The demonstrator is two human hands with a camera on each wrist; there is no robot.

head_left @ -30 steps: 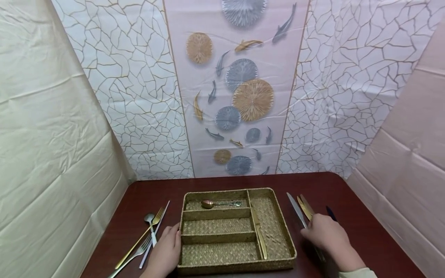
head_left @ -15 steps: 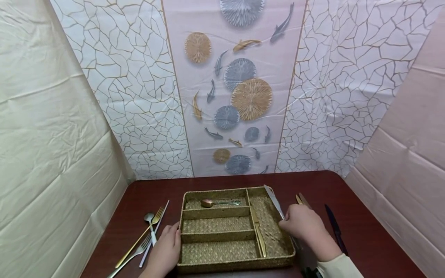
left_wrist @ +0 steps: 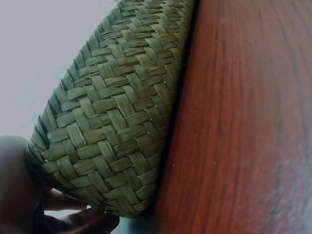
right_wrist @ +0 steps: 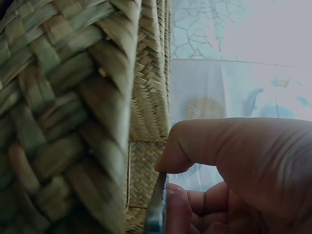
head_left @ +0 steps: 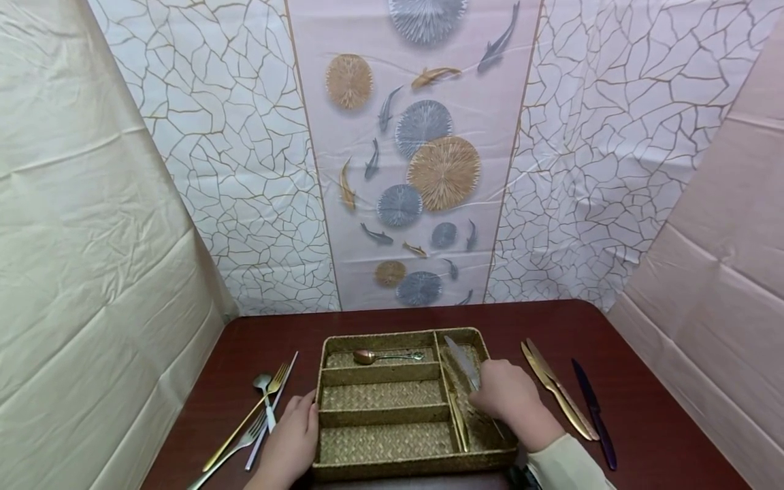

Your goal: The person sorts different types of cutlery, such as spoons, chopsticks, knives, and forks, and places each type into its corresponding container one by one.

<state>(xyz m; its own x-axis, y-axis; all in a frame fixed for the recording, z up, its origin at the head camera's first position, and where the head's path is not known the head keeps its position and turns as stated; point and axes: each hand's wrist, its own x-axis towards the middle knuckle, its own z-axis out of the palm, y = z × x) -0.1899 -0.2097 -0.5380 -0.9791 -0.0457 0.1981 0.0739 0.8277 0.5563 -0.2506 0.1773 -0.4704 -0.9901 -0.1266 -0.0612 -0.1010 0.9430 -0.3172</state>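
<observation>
My right hand (head_left: 505, 398) pinches a silver table knife (head_left: 462, 361) over the long right-hand compartment of a woven tray (head_left: 416, 467). In the right wrist view, thumb and fingers close on the knife's handle (right_wrist: 157, 204). A gold knife (head_left: 458, 422) lies along the divider in that compartment. A copper-bowled spoon (head_left: 366, 357) lies in the tray's back-left compartment. My left hand (head_left: 290, 439) rests against the tray's left wall, its fingers fairly straight. The left wrist view shows that hand's fingers (left_wrist: 73, 219) at the corner of the woven wall (left_wrist: 112, 112).
Left of the tray lie a gold fork (head_left: 245, 425), a spoon (head_left: 263, 386), a silver fork (head_left: 226, 457) and a thin pale-handled utensil (head_left: 257, 446). On the right are a gold knife (head_left: 554, 388), a rose-gold knife (head_left: 566, 395) and a dark knife (head_left: 594, 415).
My right hand has lifted the silver knife from the table's right side and carried it left over the tray's right compartment. My left hand stays at the tray's left wall.
</observation>
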